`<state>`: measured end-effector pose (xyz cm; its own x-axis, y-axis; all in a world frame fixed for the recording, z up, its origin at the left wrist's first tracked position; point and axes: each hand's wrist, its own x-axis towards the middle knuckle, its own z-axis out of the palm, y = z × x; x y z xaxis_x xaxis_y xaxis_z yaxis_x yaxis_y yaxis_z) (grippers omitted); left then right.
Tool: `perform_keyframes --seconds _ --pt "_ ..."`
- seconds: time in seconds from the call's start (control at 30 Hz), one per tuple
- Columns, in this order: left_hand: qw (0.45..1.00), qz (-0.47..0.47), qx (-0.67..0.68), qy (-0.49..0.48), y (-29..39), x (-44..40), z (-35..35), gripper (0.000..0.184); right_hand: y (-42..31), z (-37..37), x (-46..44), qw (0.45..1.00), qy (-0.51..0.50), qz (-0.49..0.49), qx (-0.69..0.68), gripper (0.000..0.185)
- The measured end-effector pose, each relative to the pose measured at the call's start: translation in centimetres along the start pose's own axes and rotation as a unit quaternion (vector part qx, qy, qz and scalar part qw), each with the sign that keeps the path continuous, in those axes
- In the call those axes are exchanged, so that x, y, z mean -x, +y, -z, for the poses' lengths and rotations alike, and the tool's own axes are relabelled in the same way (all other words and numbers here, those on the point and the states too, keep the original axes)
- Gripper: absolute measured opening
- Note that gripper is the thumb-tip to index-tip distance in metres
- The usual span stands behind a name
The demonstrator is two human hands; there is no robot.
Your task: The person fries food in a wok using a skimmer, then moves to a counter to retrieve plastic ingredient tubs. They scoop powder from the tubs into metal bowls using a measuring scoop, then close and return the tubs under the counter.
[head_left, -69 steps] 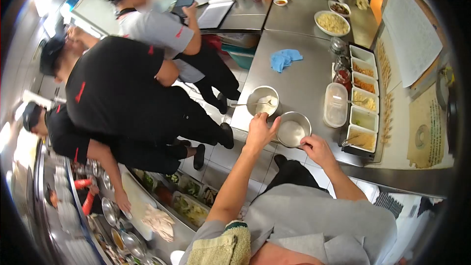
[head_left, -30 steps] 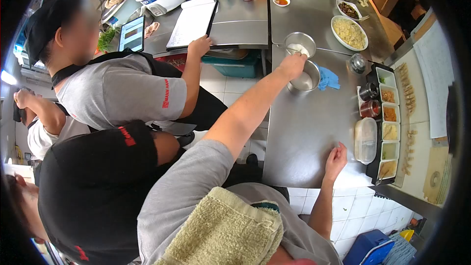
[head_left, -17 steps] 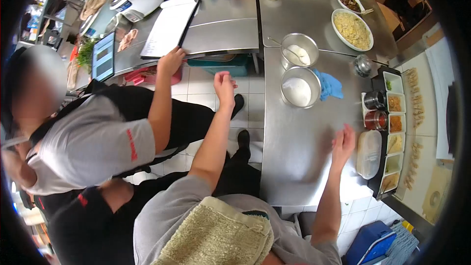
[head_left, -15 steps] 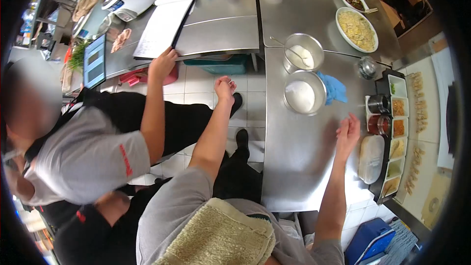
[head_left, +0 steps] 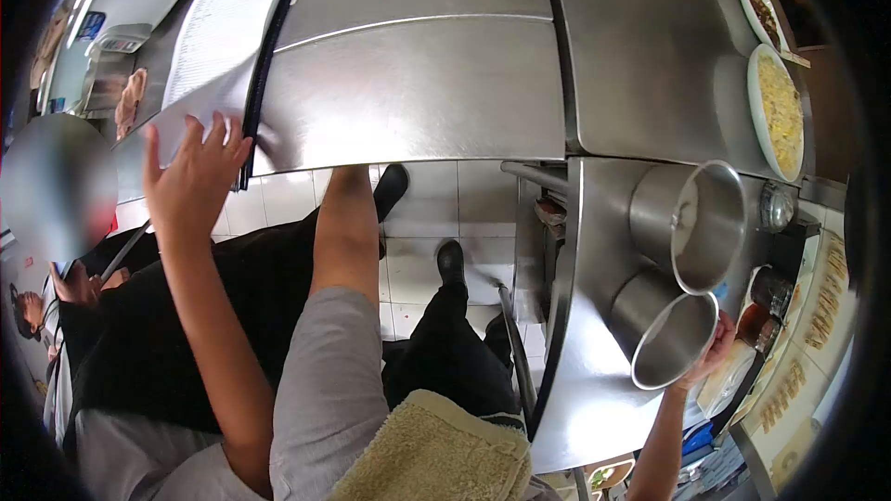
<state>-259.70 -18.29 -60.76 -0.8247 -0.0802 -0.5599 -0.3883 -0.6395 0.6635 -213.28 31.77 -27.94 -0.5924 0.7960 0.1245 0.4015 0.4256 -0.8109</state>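
Note:
Two round metal pots stand side by side on the steel counter at right. At the nearer metal pot (head_left: pixel 642 308), my right hand (head_left: pixel 713 353) grips the outer right side, fingers curled against the wall and partly hidden. The farther metal pot (head_left: pixel 654 213) touches or nearly touches it; something whitish shows inside. Only a sliver of blue cloth (head_left: pixel 722 289) peeks out behind the pots. My left forearm (head_left: pixel 345 237) reaches under the edge of the front counter (head_left: pixel 418 93), which hides the hand.
A co-worker's hand (head_left: pixel 197 172) lifts the lower part of a paper sheet (head_left: pixel 223 32) on a clipboard at left. A plate of yellow food (head_left: pixel 778 111) and a glass jar (head_left: pixel 776 207) lie at right. A rail (head_left: pixel 534 176) runs by the counter corner.
My view has shifted closer to the counters. My right hand has moved onto the nearer pot. My left hand has gone under the counter edge. The co-worker's hand has lifted the paper.

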Motion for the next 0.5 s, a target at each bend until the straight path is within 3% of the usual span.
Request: perform_keyframes --seconds 0.1,0.17,0.3,0.5 --pt "0.999 0.013 0.043 0.005 -0.8 0.3 1.2 0.018 -1.1 -0.7 0.3 0.999 -0.025 -0.023 -0.028 0.034" --pt "0.998 0.017 0.06 0.003 -1.6 0.8 2.0 0.02 -1.9 -1.8 0.1 0.999 0.012 0.031 -0.033 0.021" --pt "0.996 0.032 0.078 -0.018 -3.6 3.2 3.6 0.025 -1.7 -1.8 -0.1 0.999 0.016 0.029 -0.006 0.019" --pt "0.995 0.043 0.089 0.01 -4.2 11.6 1.8 0.037 -1.6 -0.9 0.0 0.999 0.012 0.031 0.022 0.023"
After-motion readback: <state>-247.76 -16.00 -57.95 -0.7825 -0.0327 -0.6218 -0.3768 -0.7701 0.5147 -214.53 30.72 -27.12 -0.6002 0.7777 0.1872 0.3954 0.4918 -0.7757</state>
